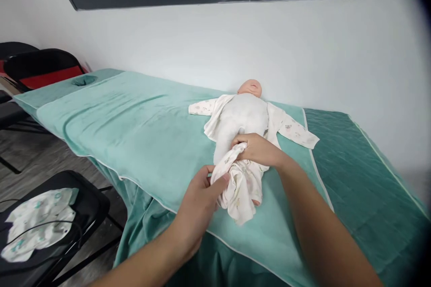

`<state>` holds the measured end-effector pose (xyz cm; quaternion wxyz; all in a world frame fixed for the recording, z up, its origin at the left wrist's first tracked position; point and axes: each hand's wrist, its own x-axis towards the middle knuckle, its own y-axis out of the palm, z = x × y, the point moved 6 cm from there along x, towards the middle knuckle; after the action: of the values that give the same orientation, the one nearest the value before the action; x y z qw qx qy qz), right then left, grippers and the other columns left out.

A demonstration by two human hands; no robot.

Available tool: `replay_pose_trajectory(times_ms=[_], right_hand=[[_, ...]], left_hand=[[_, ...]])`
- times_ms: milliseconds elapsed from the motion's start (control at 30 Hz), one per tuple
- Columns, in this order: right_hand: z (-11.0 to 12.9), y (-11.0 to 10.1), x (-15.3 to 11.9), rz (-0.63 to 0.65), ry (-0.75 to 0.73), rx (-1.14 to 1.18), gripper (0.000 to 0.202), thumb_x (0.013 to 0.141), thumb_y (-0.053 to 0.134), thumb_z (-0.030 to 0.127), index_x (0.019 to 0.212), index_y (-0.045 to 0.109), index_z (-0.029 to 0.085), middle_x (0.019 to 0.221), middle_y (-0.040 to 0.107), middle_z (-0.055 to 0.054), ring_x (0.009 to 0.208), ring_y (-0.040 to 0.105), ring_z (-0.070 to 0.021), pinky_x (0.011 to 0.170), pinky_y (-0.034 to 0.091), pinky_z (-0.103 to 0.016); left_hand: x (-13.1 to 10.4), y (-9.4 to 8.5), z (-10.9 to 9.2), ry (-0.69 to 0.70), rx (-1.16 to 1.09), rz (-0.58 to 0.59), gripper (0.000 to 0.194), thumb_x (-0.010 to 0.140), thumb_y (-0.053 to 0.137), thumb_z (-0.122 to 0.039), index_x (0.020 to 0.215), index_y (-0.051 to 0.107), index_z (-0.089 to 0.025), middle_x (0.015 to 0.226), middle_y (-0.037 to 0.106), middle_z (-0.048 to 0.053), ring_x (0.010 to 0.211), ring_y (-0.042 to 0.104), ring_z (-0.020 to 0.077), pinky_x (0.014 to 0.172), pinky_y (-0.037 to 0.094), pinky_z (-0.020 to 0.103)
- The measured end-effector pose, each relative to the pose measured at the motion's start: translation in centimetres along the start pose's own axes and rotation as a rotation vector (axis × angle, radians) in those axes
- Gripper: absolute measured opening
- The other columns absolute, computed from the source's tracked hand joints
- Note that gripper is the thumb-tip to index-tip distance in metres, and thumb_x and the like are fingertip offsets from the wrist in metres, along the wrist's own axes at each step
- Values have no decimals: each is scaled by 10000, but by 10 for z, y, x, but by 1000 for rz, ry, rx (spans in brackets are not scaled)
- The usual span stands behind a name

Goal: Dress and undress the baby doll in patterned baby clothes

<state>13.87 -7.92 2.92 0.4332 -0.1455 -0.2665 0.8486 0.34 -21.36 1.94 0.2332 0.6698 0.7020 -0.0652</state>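
A baby doll (pixel 245 111) with a white cloth body lies on its back, its head toward the wall. An open white printed shirt (pixel 292 129) is on its arms, the front spread apart. White printed baby trousers (pixel 241 188) are bunched around the doll's lower legs. My left hand (pixel 206 188) pinches the trousers' edge at the leg on the left. My right hand (pixel 254 149) grips the bunched fabric higher up, between the legs; its fingertips are partly hidden in the cloth. One small foot (pixel 256 202) shows below the fabric.
The doll lies on a massage table covered by a light green towel (pixel 141 121), over a darker green cover (pixel 357 179). A white wall and a dark window frame stand behind. At lower left, a black chair (pixel 90 197) holds diapers (pixel 42 219) and a black cable.
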Motion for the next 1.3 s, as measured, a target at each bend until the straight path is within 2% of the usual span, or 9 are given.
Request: replay_pose_trajectory(times_ms=[167,400,500,600,767,900,1067,1167,1300], right_hand=[[3,5,-1,48,-29,-118,157,685,710,323,808,692,227,847,711,16,786,626,-187,691,416,-288],[3,10,-2,52,-35,-299,150,688,709,337,805,684,245,870,720,-1,770,605,-199,639,368,-291],[3,14,-1,76,-39,-368,162,727,698,408,758,679,251,821,713,-1,739,592,-196,613,334,-294],[4,17,-1,78,-38,-421,254,758,675,490,704,651,243,756,692,-1,691,571,-185,580,299,-298],[4,17,-1,68,-26,-390,305,771,659,524,684,608,237,719,670,9,665,560,-173,573,297,-295],[2,15,-1,60,-34,-317,305,769,664,545,734,628,244,750,665,17,707,569,-180,596,322,-285],[-1,12,-1,36,-50,-201,305,780,664,525,752,604,227,746,628,28,725,559,-172,612,347,-272],[0,11,-2,46,-53,-151,311,792,656,526,773,609,219,760,624,26,727,556,-168,632,364,-270],[3,10,-4,58,-36,-131,364,776,656,586,802,651,223,795,653,7,750,576,-188,650,389,-284]], left_hand=[[-13,-1,33,-10,-85,-72,393,792,698,-494,1030,620,-191,661,514,-29,520,337,68,464,216,201],[-9,-34,55,134,14,-198,388,813,673,-519,1003,642,-183,786,647,26,710,542,147,672,468,265],[3,-51,51,206,109,-231,379,829,649,-522,1006,612,-188,848,664,33,766,595,176,702,512,298],[19,-56,46,198,229,-179,378,863,584,-536,1027,581,-195,868,656,39,743,610,192,605,530,308],[27,-46,32,164,367,-44,351,882,552,-469,1100,611,-201,872,651,43,712,606,193,566,527,306],[26,-34,21,100,256,163,432,768,657,-234,1191,574,-197,1005,656,57,794,608,179,611,519,269],[39,-34,11,90,205,276,476,704,667,-163,1162,537,-187,853,628,10,683,551,134,490,416,202],[54,-42,2,217,294,242,351,744,622,-182,1088,554,-188,801,605,-14,645,525,117,491,404,198],[72,-57,-11,409,394,28,268,759,586,-181,1026,580,-196,897,637,-3,725,564,126,562,436,210]])
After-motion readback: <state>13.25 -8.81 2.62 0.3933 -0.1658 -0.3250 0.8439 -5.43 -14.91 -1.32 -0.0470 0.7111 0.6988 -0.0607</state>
